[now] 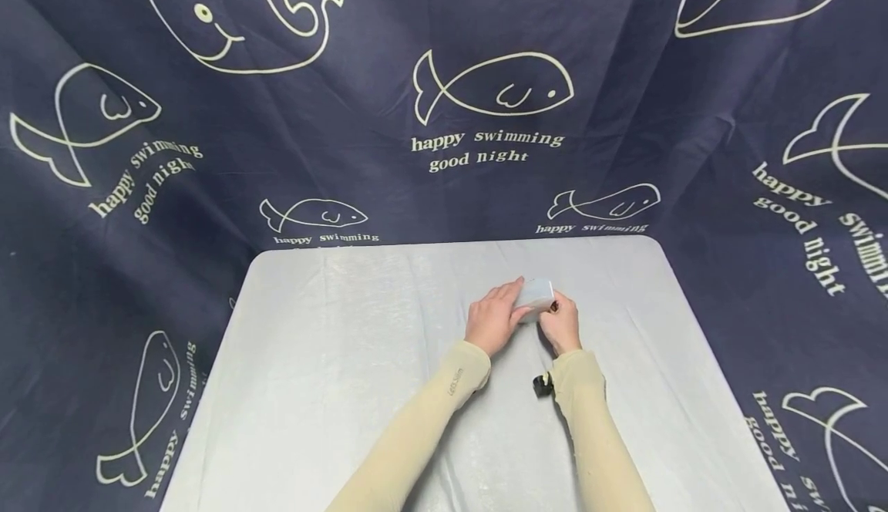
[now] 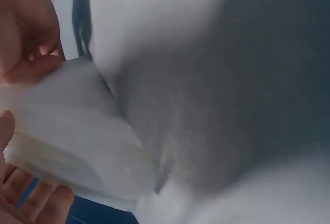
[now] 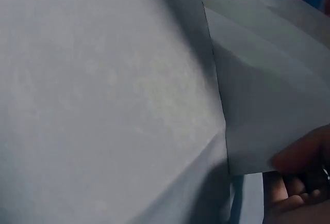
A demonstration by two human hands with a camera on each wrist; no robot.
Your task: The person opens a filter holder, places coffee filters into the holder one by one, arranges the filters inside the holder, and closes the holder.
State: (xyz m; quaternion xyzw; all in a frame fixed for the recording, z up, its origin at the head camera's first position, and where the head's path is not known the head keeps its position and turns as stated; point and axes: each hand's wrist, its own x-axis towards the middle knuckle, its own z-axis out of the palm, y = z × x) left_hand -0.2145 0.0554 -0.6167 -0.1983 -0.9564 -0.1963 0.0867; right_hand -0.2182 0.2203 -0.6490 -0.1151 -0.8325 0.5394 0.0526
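A small pale white box (image 1: 536, 294) stands on the far right part of the table, between my two hands. My left hand (image 1: 494, 319) grips its left side, with the thumb on the near face and the fingers behind it in the left wrist view. At the other end my right hand (image 1: 560, 323) pinches the box's edge, its fingers curled and the thumb pressed to the face (image 3: 276, 121). A dark bit shows by the right fingertips, too small to make out. Blur in the left wrist view softens the box (image 2: 77, 126).
A pale cloth covers the table (image 1: 333, 358), with light creases. Dark blue curtains (image 1: 388, 188) printed with fish and words hang behind and at both sides. A small black device (image 1: 543, 385) sits at my right wrist.
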